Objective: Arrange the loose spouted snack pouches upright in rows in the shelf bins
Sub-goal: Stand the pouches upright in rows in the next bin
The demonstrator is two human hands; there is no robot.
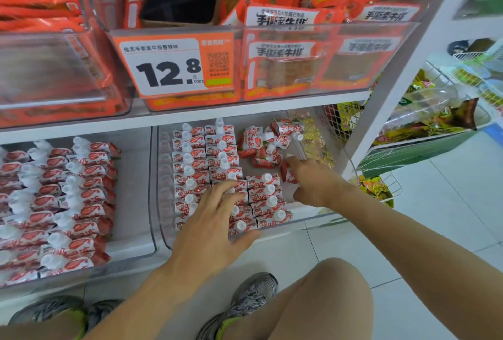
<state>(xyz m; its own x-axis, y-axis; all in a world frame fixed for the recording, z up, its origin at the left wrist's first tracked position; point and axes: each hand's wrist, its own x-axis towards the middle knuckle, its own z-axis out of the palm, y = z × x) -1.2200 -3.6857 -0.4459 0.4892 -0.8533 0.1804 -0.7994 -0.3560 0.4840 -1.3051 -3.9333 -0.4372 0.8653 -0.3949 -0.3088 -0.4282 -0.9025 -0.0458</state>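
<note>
Red-and-white pouches (pixel 217 165) stand in tidy rows along the left side and front of the clear bin (pixel 160 203) on the lower shelf; a loose pile (pixel 268 146) lies tumbled in its back right corner. My left hand (pixel 215 219) rests flat on the front rows, fingers spread and straight, steadying the caps rather than holding anything. My right hand (pixel 313 181) reaches toward the pile, fingers bent over one pouch (pixel 290 173) at the pile's near edge; I cannot tell whether it has closed on it yet. These pouches look light, soft-bodied and a little slick in their film, so I expect them to slump unless packed against neighbours. I'd take each by the stiff white cap or the firm neck under it, then set it down against the short right row (pixel 265 198).
</note>
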